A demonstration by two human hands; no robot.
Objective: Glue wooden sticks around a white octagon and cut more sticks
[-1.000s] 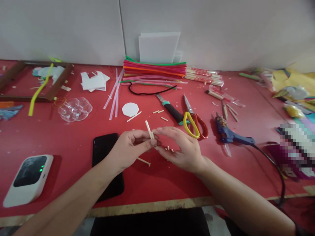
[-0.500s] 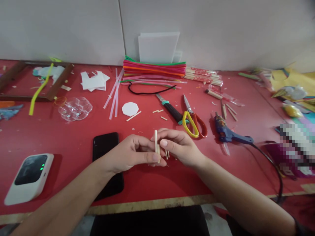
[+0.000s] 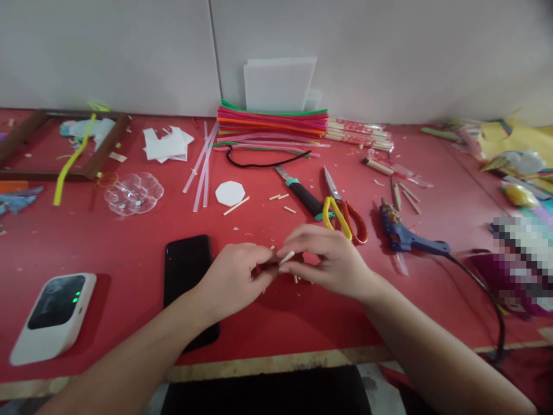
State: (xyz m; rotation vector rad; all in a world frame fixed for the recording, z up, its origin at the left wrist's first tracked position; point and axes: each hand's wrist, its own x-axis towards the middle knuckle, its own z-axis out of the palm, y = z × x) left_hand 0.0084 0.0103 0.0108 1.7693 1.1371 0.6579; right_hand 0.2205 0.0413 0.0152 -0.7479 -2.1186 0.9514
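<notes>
My right hand [image 3: 322,259] pinches a short pale wooden stick [image 3: 287,257] between thumb and fingertips, and the stick now lies slanted. Close against it, my left hand [image 3: 239,274] has its thumb and fingers closed; a pale stick end peeks out above them, and most of what they grip is hidden. Under the right hand, the ends of several short sticks [image 3: 296,279] show on the table. A white octagonal piece [image 3: 230,193] lies beyond the hands, with a thin stick [image 3: 236,206] by its edge. A black phone [image 3: 186,271] is partly under my left forearm.
Scissors [image 3: 339,207], a utility knife [image 3: 305,196] and a blue glue gun [image 3: 404,233] with its cable lie beyond and right of my hands. Coloured pipe cleaners [image 3: 272,124] lie along the wall. A white device [image 3: 54,317] sits at left on the red table [image 3: 129,248].
The stick that stood upright between my hands is now tilted in my right fingertips. My left hand has turned over, its back upward, and its fingers have closed in.
</notes>
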